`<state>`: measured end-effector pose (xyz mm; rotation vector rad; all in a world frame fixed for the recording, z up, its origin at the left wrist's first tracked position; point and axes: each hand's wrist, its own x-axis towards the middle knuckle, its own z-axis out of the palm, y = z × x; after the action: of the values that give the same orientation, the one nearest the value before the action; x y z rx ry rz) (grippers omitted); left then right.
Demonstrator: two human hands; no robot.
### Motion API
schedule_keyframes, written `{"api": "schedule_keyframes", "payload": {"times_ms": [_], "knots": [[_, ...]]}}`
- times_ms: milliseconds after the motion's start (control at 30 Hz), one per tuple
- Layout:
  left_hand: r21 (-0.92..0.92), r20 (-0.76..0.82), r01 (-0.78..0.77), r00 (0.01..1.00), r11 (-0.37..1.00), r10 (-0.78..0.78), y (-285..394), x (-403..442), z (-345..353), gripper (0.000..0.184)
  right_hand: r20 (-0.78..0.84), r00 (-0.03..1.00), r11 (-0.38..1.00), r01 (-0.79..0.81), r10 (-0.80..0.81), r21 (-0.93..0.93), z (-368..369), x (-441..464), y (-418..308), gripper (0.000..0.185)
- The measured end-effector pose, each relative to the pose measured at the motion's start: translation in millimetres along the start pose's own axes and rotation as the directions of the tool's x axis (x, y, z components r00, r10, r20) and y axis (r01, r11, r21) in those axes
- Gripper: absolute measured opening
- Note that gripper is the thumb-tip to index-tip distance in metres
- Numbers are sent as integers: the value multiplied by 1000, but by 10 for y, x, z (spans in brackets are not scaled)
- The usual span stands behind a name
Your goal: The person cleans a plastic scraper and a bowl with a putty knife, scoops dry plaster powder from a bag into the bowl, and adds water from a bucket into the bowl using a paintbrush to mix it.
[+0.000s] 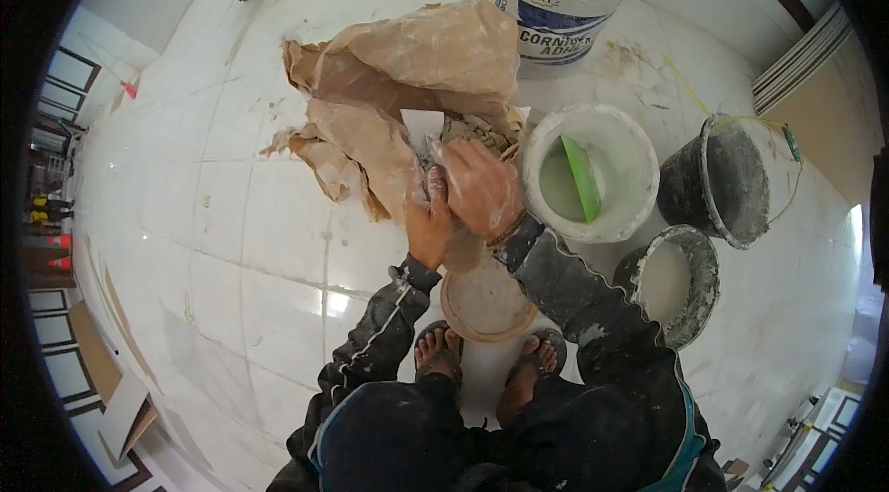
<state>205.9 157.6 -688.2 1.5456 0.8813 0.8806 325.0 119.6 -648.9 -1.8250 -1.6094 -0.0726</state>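
The left grip (429, 225) holds a scraper (422, 125) by an open paper bag (417, 52), right grip (484, 186) alongside.

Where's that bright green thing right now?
In the head view, the green thing is right of centre, inside the whitish bucket, just to the right of the person's right hand.

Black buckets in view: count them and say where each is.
2. The upper black bucket is right of the white bucket with the green tool; the lower black bucket is beside the right sleeve. I see no others.
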Motion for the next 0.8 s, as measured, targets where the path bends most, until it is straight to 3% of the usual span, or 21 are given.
{"api": "schedule_keyframes", "payload": {"times_ms": [67, 133, 200, 233, 300, 333, 400, 533, 567, 600, 633, 700, 733, 800], "knots": [[47, 40, 38, 998, 998, -40, -6, -29, -8, 38, -97, 995, 998, -42, 37, -49, 23, 66, 134, 37], [92, 57, 36, 997, 995, -42, 85, -26, 28, 36, -19, 994, 992, -112, 111, -52, -24, 51, 105, 37], [19, -64, -118, 991, 993, 119, 100, 4, 62, 34, -55, 998, 998, 38, -35, 51, -11, -18, -38, 28], [-1, -108, -171, 979, 985, 170, 93, 5, 53, 33, -52, 998, 998, 39, -37, 52, 24, 6, 41, 28], [-133, 101, 194, 978, 972, -181, 13, -45, -54, 39, -81, 997, 999, -14, 11, -42, 53, 89, 188, 31], [-132, 99, 196, 978, 972, -184, -32, -57, -50, 39, -79, 997, 999, -14, 11, -39, 71, 33, 182, 31], [-128, 20, 43, 999, 991, -40, -64, -13, -30, 34, -53, 997, 995, 52, -48, 82, -65, 44, 26, 36], [-198, 85, 155, 986, 968, -141, 57, -34, -144, 43, -147, 988, 997, 50, -40, 64, -19, 87, 350, 34], [-286, 135, 240, 968, 927, -209, 58, -58, -183, 41, -129, 953, 889, -199, 274, 413, -82, 134, 441, 32], [-368, 195, 320, 945, 873, -264, 78, -56, -220, 39, -6, 841, 607, -386, 541, 695, -141, 170, 525, 32], [-371, 195, 317, 946, 873, -260, 115, -35, -285, 39, -9, 842, 611, -383, 539, 693, -188, 176, 605, 32], [-453, 508, 612, 774, 648, -377, 215, 21, -421, 35, 233, 794, 193, -399, 562, 896, -295, 186, 729, 38], [-458, 508, 609, 777, 648, -371, 214, 34, -463, 35, 230, 797, 199, -398, 559, 895, -324, 177, 741, 38], [-461, 635, 762, 641, 455, -431, 199, 34, -530, 35, 431, 723, -102, -452, 539, 886, -354, 161, 715, 31]]}}
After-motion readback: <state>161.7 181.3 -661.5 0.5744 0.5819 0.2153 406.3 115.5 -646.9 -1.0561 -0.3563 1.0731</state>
